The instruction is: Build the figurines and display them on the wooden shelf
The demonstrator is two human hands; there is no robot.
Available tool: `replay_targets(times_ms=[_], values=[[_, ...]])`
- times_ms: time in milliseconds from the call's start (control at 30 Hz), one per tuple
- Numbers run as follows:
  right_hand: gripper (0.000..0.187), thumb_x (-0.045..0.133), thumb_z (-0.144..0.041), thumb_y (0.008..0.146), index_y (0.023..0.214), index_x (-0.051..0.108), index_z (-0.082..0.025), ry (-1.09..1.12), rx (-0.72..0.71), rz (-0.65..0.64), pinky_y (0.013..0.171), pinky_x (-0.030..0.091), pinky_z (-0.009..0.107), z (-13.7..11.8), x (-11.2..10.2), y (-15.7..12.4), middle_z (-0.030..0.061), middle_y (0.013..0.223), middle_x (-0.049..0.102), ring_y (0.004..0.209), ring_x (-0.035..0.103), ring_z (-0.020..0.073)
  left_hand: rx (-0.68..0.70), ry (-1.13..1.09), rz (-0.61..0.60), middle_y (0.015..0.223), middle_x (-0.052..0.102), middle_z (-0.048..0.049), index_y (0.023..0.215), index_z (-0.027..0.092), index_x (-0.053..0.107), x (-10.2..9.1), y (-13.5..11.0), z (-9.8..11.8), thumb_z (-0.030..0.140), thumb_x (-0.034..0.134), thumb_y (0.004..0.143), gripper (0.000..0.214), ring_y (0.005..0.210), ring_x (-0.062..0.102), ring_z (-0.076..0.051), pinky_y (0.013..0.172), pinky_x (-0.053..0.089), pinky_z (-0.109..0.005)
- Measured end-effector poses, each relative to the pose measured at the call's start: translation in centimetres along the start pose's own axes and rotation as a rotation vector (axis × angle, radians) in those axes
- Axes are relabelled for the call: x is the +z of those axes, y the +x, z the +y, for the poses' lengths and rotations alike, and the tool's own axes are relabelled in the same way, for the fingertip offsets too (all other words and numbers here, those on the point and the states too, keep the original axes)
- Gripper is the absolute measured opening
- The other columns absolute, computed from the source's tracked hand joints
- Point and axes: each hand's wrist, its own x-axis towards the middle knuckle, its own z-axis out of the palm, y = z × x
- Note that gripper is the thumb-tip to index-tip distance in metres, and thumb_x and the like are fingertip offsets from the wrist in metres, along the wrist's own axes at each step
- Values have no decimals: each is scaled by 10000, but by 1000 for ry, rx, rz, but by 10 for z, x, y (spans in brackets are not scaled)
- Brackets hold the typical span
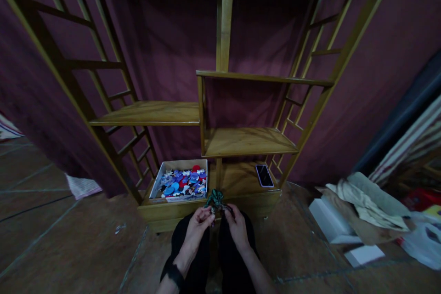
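At six o'clock, the left hand (199, 223) and right hand (236, 226) pinch a crumpled green-and-dark bundle (215, 198) between their fingers. Toward half past seven, open carton (177, 164) of multicoloured pieces (182, 183), any lettering too small to read; toward four, smartphone (264, 176).

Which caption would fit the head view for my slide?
Left hand and right hand hold a dark green bundle before wooden shelves with a box and a phone.

Shelf (250, 142), cut off at upper edge; bag (422, 242), cropped at right edge. Lower centre: green item (215, 197), partly covered by left hand (199, 224) and right hand (236, 226), form unclear; pieces (184, 183), left of it, individually indistinct.
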Motion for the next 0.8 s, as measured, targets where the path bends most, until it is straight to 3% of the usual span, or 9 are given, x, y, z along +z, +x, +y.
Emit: replay_targets(times_ms=[133,267,467,633,800], values=[[336,562,-465,756,960,632,-207,264,150,5,646,479,266,2,-2,4,37,883,674,742,608,176,21,45,-39,790,643,-36,949,171,607,8,-5,8,380,712,626,399,691,593,-147,610,445,-243],[344,656,-436,693,907,632,-167,571,347,-23,539,439,229,1,-9,7,30,773,665,612,572,134,12,80,28,817,656,-58,965,158,624,11,-8,17,441,681,640,434,709,606,-166,617,452,-256],[118,668,-231,711,787,628,-150,1084,658,-113,560,462,222,-13,-20,3,16,733,658,583,578,101,-33,34,22,1060,636,-114,1058,164,620,20,-16,31,424,652,686,455,947,592,-219,737,462,-284],[92,589,-192,782,813,633,-117,1246,831,-202,540,470,199,-36,-18,0,33,723,668,604,600,98,-66,-68,6,1116,627,-129,1036,153,642,41,-19,48,406,703,634,479,1049,562,-254,857,440,-331],[100,595,-185,778,831,638,-112,1279,826,-233,522,466,184,-57,-17,-1,43,760,681,614,615,97,-107,-177,-12,1033,666,-109,1029,147,641,55,-22,66,397,709,637,470,1009,589,-244,915,417,-355]])
